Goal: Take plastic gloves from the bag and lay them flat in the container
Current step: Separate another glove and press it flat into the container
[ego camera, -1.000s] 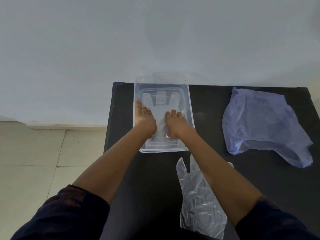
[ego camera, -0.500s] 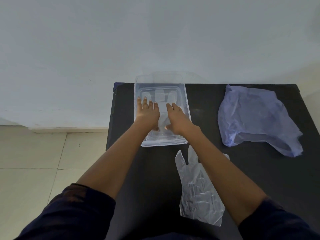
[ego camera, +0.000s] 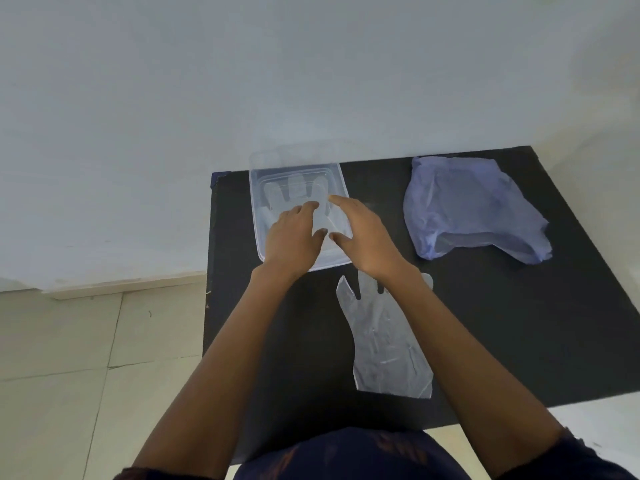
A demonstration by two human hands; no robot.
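A clear plastic container (ego camera: 255, 188) stands at the table's far left with a clear plastic glove (ego camera: 294, 190) lying flat inside, fingers pointing away. My left hand (ego camera: 294, 237) rests palm down on that glove's lower part. My right hand (ego camera: 362, 237) hovers over the container's right rim, fingers spread, holding nothing. A second clear glove (ego camera: 388, 344) lies flat on the table in front of the container, partly under my right forearm. The pale blue plastic bag (ego camera: 471, 209) lies crumpled at the right, its mouth facing me.
The black table (ego camera: 519, 323) stands against a white wall (ego camera: 207, 98). Its left edge drops to a tiled floor (ego camera: 69, 358). My dark sleeves fill the bottom of the view.
My right hand has lifted off the glove and shifted right to the container's rim. My left hand stays on the glove. The view has tilted and moved.
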